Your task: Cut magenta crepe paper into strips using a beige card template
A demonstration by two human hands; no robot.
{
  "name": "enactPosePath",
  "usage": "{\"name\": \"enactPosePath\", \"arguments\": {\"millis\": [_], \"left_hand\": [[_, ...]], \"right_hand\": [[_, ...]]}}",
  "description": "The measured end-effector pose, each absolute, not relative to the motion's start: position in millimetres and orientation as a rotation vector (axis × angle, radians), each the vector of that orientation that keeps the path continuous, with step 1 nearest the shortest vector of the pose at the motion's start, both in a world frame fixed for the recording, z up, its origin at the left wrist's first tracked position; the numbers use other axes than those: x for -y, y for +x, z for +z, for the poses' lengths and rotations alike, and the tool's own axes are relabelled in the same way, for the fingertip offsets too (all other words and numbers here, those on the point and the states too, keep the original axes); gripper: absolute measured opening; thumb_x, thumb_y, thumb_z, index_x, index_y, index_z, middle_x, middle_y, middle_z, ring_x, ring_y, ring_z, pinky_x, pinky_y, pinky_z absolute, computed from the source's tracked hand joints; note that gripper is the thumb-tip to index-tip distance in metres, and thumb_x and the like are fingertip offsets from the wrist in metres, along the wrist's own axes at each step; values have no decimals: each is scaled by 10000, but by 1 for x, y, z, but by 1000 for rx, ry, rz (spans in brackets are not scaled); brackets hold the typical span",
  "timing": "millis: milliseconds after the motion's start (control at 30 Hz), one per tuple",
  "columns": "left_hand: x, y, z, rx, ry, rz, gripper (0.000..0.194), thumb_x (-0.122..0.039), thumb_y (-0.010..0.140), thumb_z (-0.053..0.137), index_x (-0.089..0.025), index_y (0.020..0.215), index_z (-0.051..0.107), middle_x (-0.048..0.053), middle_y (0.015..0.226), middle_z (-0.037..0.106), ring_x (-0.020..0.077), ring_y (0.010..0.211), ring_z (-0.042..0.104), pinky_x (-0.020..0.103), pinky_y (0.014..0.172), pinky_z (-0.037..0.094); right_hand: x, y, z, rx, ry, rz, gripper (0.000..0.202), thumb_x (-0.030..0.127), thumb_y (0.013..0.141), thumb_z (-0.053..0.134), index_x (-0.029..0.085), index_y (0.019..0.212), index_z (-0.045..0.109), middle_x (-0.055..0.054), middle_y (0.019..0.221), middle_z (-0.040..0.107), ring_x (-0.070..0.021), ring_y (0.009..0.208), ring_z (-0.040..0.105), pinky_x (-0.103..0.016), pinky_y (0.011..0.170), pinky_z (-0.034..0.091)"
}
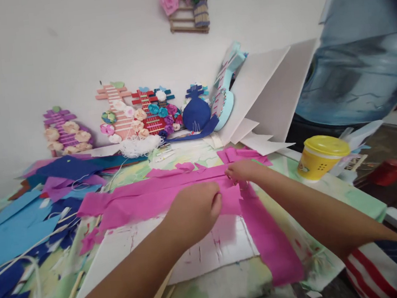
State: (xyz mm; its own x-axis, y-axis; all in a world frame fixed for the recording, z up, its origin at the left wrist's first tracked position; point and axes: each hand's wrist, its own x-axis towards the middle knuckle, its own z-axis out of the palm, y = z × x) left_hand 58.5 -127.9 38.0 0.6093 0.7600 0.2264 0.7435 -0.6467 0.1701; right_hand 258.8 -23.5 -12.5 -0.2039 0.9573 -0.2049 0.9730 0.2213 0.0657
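Note:
Bright pink crepe paper [129,200] stretches across the top part of a white board [222,245] whose lower area carries dark and reddish marks. My left hand [197,210] is closed at the paper's front side, thumb folded in; its other fingertips are hidden behind the hand. With fingers pinched, my right hand [239,171] grips the paper near its upper right part. A wide pink strip [275,240] hangs down from there along the board's right side. Torn pink scraps [172,169] lie behind the sheet.
A yellow lidded tub [322,156] stands at right, near white foam boards [266,91] and a large water bottle [355,68]. Blue paper [19,227] and cords cover the left. Decorated lute-shaped crafts [151,111] lean on the wall behind white string [140,146].

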Motion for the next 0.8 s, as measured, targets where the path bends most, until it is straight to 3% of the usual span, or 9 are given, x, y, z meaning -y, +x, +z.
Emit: {"name": "enactPosePath", "arguments": {"millis": [100, 233, 400, 500, 667, 800], "left_hand": [[118, 59, 50, -1244, 2790, 363, 230, -224, 807, 352, -179, 588, 404, -16, 555, 467, 121, 496, 410, 242, 454, 218], [104, 63, 59, -1172, 2775, 284, 220, -231, 794, 355, -184, 596, 438, -14, 571, 496, 125, 506, 424, 241, 454, 217], [84, 68, 65, -1237, 2855, 322, 193, -236, 775, 365, -184, 631, 483, 8, 603, 518, 150, 563, 456, 247, 494, 249], [67, 70, 67, -1242, 2858, 391, 187, -233, 755, 391, -181, 594, 471, 7, 590, 512, 149, 555, 451, 248, 494, 244], [35, 76, 61, -1252, 2739, 556, 170, -245, 740, 407, -185, 610, 498, 0, 620, 534, 152, 597, 470, 241, 513, 270], [17, 80, 52, -1329, 2620, 662, 187, -259, 750, 386, -177, 680, 538, -2, 640, 554, 136, 583, 487, 226, 515, 308]], "right_hand": [[46, 267, -23, -2282, 1841, -112, 242, 310, 746, 472, 195, 853, 657, -96, 854, 653, -204, 743, 599, -281, 611, 414], [68, 273, -26, -2246, 1880, -102, 322, 271, 793, 369, 155, 786, 669, -136, 856, 649, -228, 786, 593, -315, 665, 409], [76, 276, -22, -2062, 2085, -73, 303, 243, 785, 382, 101, 800, 649, -182, 859, 639, -251, 778, 595, -312, 626, 416], [76, 278, -24, -1976, 2193, -75, 274, 240, 768, 408, 110, 867, 628, -167, 896, 637, -237, 784, 598, -288, 602, 421], [72, 282, -32, -1910, 2248, -175, 167, 247, 664, 524, 157, 744, 639, -122, 784, 658, -217, 676, 605, -265, 519, 413], [68, 286, -38, -1909, 2306, -209, 206, 315, 686, 497, 176, 740, 639, -116, 796, 657, -224, 685, 601, -274, 512, 405]]}}
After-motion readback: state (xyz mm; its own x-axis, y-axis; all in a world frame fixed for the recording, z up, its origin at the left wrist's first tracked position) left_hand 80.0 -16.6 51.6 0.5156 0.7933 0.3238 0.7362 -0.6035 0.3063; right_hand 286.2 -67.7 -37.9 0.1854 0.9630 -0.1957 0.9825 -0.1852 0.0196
